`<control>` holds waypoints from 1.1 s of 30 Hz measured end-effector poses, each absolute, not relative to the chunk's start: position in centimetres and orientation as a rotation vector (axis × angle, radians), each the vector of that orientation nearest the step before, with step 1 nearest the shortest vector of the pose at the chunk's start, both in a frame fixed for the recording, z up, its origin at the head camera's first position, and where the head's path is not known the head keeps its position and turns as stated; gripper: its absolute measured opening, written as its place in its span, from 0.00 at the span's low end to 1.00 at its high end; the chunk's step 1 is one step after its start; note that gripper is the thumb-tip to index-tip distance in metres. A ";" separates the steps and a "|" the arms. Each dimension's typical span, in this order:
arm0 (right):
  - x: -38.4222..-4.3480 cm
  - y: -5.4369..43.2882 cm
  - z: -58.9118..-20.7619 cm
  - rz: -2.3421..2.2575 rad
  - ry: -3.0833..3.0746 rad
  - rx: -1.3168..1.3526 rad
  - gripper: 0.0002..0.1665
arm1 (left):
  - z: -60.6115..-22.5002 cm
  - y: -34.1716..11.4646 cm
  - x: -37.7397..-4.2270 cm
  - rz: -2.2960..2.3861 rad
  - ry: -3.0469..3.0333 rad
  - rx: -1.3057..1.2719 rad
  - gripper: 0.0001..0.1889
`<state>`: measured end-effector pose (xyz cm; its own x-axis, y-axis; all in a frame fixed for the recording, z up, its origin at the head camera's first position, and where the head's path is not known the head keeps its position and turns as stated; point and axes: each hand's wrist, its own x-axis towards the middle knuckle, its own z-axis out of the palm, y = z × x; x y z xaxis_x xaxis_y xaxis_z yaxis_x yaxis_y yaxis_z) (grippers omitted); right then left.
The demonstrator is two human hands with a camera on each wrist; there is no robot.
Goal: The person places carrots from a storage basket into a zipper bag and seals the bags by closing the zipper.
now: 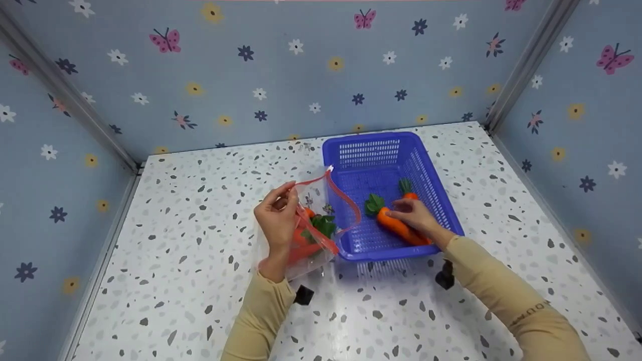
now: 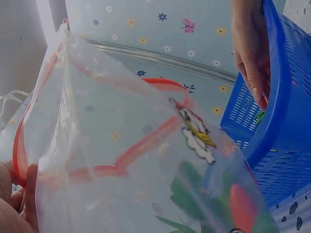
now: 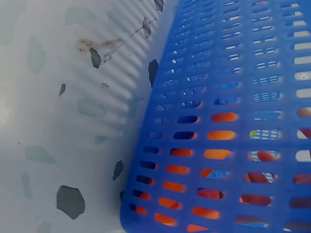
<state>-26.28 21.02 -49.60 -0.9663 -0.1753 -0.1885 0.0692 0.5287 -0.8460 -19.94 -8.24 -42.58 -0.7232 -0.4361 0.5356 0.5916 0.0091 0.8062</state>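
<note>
My left hand (image 1: 278,213) pinches the red-trimmed rim of a clear plastic zip bag (image 2: 97,145) between thumb and fingers. The bag's mouth gapes, and its right side overlaps the blue basket in the head view. Orange-red vegetables (image 1: 301,235) with green leaves (image 1: 323,225) show through its wall. Over the basket (image 1: 363,258), my right hand (image 1: 416,215) reaches down with fingers loosely extended, fingertips right at the upper end of a leafy-topped carrot (image 1: 398,226). A second carrot (image 1: 410,195) lies behind, partly hidden by that hand. The right wrist view shows mostly the basket's slotted wall (image 3: 209,145).
The basket stands on a white speckled table (image 1: 200,200). Patterned wall panels (image 1: 281,70) rise at the back and both sides. Black wrist-worn pieces (image 1: 303,295) show at both sleeves.
</note>
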 end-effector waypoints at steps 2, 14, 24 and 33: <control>-26.4 21.1 -49.7 -1.428 2.483 -0.045 0.34 | -42.0 -8.2 -19.7 -1.797 -1.584 -0.137 0.07; -26.7 21.0 -50.3 -1.280 2.448 0.056 0.38 | -43.5 -8.4 -20.5 -1.842 -1.536 -0.171 0.07; -26.3 20.6 -50.4 -1.176 2.443 0.061 0.36 | -45.5 -8.8 -21.7 -1.785 -1.574 -0.161 0.08; -28.1 22.3 -54.0 -1.049 2.463 -0.146 0.32 | -43.8 -8.3 -20.6 -1.862 -1.522 -0.166 0.08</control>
